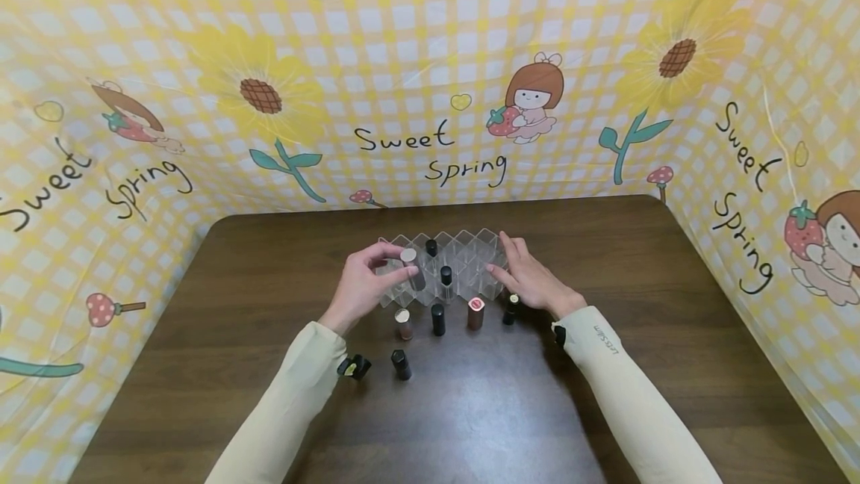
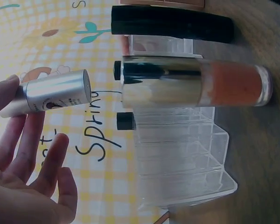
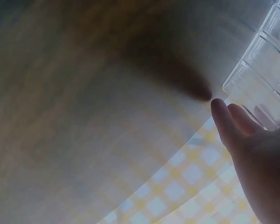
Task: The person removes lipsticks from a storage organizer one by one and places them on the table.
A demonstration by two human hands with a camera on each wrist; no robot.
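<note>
Silvery smooth cylinder (image 2: 60,91) pinched in left hand (image 1: 365,278), straight-fingered right hand (image 1: 535,277) beside clear diamond-celled rack (image 1: 470,269)

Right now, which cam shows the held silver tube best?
Left wrist: the silver tube appears large, its printed side visible, pinched by the left hand. Head shows it small, from above; right wrist doesn't show it.

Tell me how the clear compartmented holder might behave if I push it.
The clear compartmented holder looks like hard plastic: probably stiff, not floppy. Its wide footprint on the table suggests sliding before tipping. Thin-walled, it may crack if knocked.
</note>
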